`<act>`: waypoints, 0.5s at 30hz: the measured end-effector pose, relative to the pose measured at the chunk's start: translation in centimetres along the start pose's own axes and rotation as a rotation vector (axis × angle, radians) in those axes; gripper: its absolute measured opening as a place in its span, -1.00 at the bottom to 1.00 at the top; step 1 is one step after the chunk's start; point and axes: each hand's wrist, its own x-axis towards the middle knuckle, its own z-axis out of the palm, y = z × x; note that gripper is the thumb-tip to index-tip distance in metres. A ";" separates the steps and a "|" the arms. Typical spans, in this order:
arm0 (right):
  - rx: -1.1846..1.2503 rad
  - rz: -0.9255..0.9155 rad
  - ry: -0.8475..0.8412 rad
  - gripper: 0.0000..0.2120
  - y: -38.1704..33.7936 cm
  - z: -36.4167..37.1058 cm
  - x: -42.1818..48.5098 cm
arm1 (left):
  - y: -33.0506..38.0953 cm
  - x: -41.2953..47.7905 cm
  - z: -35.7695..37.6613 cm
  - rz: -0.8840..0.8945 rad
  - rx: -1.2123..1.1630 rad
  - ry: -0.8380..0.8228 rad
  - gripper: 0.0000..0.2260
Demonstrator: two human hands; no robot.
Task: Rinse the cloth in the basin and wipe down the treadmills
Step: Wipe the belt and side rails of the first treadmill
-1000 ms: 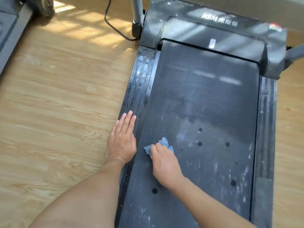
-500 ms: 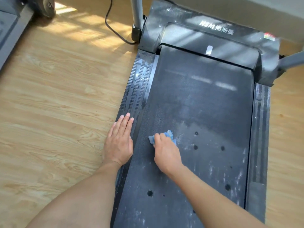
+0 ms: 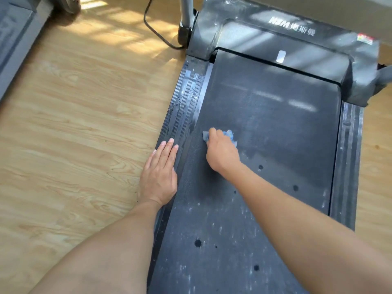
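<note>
Two hands show in the head view. The right hand (image 3: 222, 153) curls round a crumpled blue cloth (image 3: 230, 135) and presses it onto the dark treadmill belt (image 3: 275, 128), near the belt's left edge. The left hand (image 3: 159, 177) lies flat with straight fingers, partly on the left side rail (image 3: 184, 107) and partly on the wooden floor (image 3: 74, 134). Dark spots (image 3: 198, 242) dot the dusty belt.

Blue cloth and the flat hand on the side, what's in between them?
Nothing loose. The head view shows only ribbed side rail and a strip of belt between the left hand and the cloth the right hand grips.
</note>
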 end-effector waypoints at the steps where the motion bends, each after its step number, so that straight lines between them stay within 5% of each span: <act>1: 0.057 -0.052 -0.049 -0.79 -0.6 0.6 -4.0 | 0.0 -0.1 0.0 -0.001 0.001 -0.001 -0.39; 4: 0.118 -0.230 -0.188 -0.72 -0.2 2.0 -15.2 | -0.1 0.1 0.2 0.005 0.004 0.013 -0.38; 6: 0.114 -0.203 -0.257 -0.86 1.9 2.7 -17.1 | 0.0 0.2 0.2 0.002 -0.002 0.008 -0.39; 11: 0.006 -0.026 0.036 -0.74 5.7 1.6 -5.2 | 0.0 0.3 -0.1 0.001 0.000 -0.002 -0.40; 15: 0.008 0.142 0.041 -0.88 7.3 0.1 1.8 | 0.1 0.4 -0.1 -0.004 0.001 -0.009 -0.38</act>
